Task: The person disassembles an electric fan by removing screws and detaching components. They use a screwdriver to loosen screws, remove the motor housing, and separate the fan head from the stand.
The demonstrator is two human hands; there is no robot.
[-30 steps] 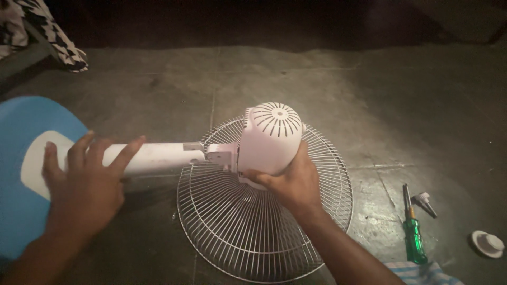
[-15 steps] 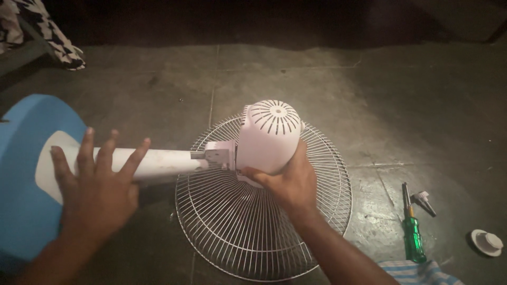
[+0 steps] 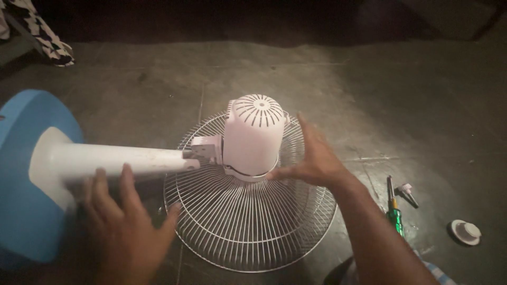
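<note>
Lying face-down on the grey floor (image 3: 369, 95), fan w/ white motor housing (image 3: 252, 138) sticking up from the wire guard (image 3: 248, 221); white pole (image 3: 119, 158) runs left to blue base (image 3: 21, 174); right hand (image 3: 311, 158) open, fingers spread, thumb tip touching housing's lower edge, gripping nothing; left hand (image 3: 124, 227) open, just below pole, fingertips near it, contact unclear; green screwdriver (image 3: 393, 211), small white fitting (image 3: 407, 193) & round white cap (image 3: 465, 231) off to the right.
</note>
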